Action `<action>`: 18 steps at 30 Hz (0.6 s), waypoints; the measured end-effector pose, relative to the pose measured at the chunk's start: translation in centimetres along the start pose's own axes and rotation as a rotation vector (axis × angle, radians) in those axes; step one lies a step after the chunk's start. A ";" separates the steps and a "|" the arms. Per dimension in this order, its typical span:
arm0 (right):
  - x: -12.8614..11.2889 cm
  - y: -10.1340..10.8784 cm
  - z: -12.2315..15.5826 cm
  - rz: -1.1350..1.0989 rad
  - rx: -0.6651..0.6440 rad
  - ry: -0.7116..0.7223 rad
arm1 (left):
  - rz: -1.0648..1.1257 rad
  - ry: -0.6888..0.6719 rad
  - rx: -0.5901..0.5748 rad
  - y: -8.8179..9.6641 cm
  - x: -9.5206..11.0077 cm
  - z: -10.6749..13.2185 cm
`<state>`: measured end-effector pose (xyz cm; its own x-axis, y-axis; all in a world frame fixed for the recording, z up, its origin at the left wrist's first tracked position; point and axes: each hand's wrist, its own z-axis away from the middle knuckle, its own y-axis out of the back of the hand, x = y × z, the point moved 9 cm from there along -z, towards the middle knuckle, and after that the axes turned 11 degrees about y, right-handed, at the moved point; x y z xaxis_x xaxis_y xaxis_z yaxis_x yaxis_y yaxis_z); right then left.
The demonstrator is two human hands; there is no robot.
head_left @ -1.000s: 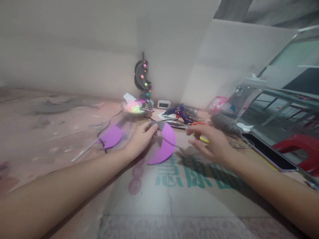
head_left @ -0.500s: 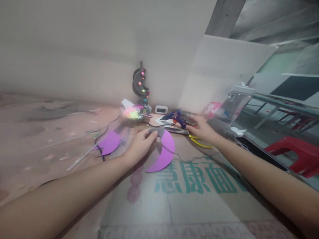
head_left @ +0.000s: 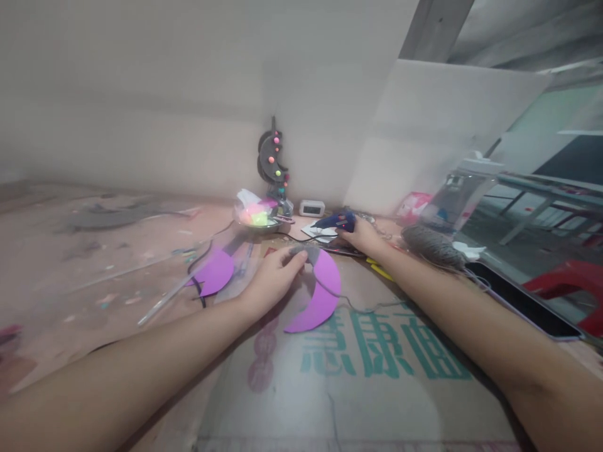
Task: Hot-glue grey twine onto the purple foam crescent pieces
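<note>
My left hand [head_left: 277,271] pinches the upper end of a purple paper crescent [head_left: 328,289], where grey yarn is wrapped round it. A loose strand of the grey yarn [head_left: 358,309] crosses the crescent and trails right over the cardboard. Farther back, my right hand [head_left: 363,235] is closed round the handle of a blue hot glue gun [head_left: 335,221], whose nozzle points left above a white paper piece [head_left: 319,232]. Yellow-handled scissors [head_left: 380,270] lie partly hidden under my right forearm. Another purple paper shape [head_left: 214,273] rests left of my left hand.
A printed cardboard sheet [head_left: 282,408] covers the front. Behind stand a bowl [head_left: 259,227] of colourful pieces, a grey crescent ornament [head_left: 271,157] with pompoms and a small clock [head_left: 311,208]. At right are a yarn ball [head_left: 431,246], a plastic jug [head_left: 459,194] and a phone [head_left: 522,301].
My right hand has moved left and closed round the glue gun, which it was beside before. My left hand keeps its pinch on the crescent. The whole view has shifted slightly.
</note>
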<state>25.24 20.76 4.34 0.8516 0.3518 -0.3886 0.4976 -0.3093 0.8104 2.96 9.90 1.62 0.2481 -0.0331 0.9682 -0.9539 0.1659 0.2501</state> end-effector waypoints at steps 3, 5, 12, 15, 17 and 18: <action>-0.8 1.7 0.3 -0.029 0.052 -0.019 | -0.014 -0.007 0.003 0.1 -0.1 -0.1; -1.9 3.3 1.0 -0.062 0.079 -0.020 | -0.020 -0.018 0.014 0.2 -0.1 -0.1; -6.0 5.6 7.0 -0.483 0.068 0.092 | 0.009 -0.067 0.003 0.1 0.3 0.0; -6.7 5.6 9.9 -0.527 0.016 0.112 | -0.004 -0.088 0.010 0.1 0.5 0.1; -6.7 5.5 11.4 -0.468 -0.009 0.118 | -0.033 -0.098 0.038 0.3 0.5 0.1; -6.7 5.7 12.0 -0.427 0.000 0.127 | -0.046 -0.101 0.049 0.4 0.5 0.1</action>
<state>24.33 6.03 6.27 0.5431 0.5536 -0.6313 0.8001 -0.1130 0.5892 2.66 9.81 2.25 0.2755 -0.1395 0.9511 -0.9498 0.1132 0.2917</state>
